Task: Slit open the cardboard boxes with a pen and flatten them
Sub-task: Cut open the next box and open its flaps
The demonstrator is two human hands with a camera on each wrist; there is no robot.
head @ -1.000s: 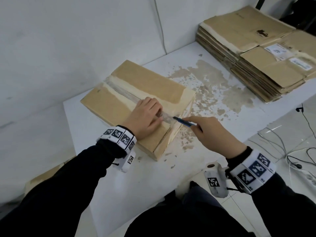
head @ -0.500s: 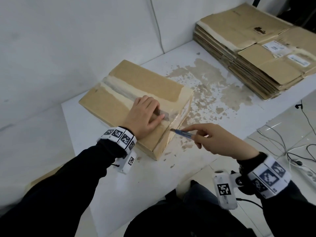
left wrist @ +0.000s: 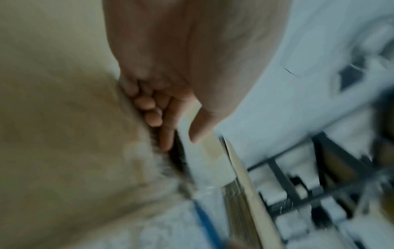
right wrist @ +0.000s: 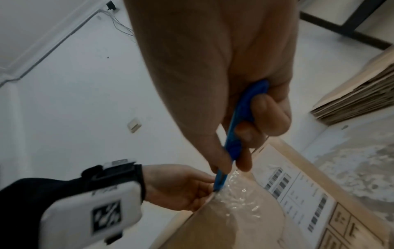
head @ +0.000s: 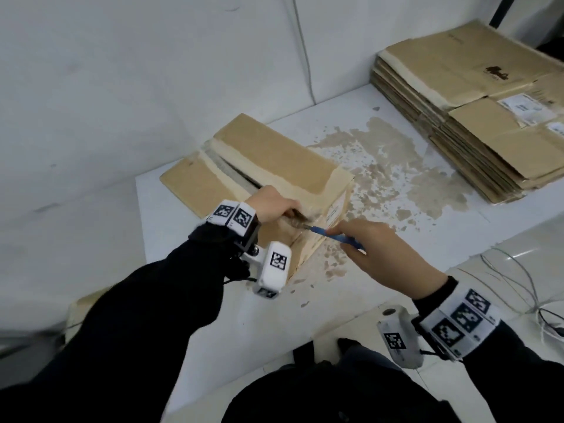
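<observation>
Right now your right hand pinches the blue pen between thumb and curled fingers, its tip at the near end of the cardboard box, where wrinkled clear tape covers the seam. Your left hand has its fingers curled over the edge of the near top flap at the slit seam, just beside the pen tip; the left wrist view is blurred, but it shows the fingertips tucked into the gap. The box lies on the white tabletop close to the wall, with a barcode label on its near end face. To the right of the box, the tabletop carries a patch of worn, flaking brown surface. Beyond that, a stack of flattened cardboard boxes sits at the far right, well apart from the box you work on. Loose cables lie on the floor by your right arm.
</observation>
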